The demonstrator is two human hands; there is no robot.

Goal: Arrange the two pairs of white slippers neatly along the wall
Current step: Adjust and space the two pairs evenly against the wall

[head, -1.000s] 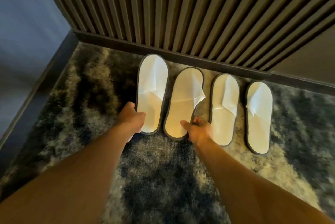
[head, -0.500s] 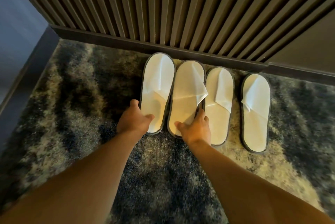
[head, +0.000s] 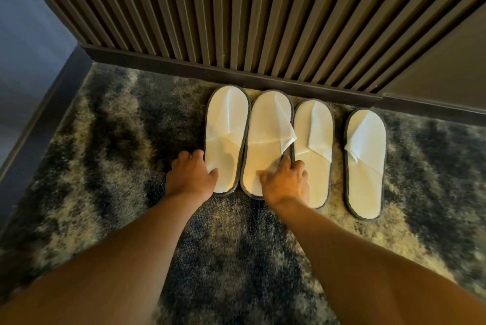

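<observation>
Step in hand: left hand (head: 190, 176) gripping first slipper (head: 226, 138), right hand (head: 285, 184) gripping second slipper (head: 265, 146), squaring toes at baseboard (head: 184, 67). Next: likely closing gap to fourth slipper (head: 365, 164).

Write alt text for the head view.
Four white slippers lie toes to a slatted wall on mottled carpet; the left hand grips the leftmost heel, the right hand the second, the rightmost standing slightly apart.

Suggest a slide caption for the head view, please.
Both hands press two of four slippers at the wall.
</observation>
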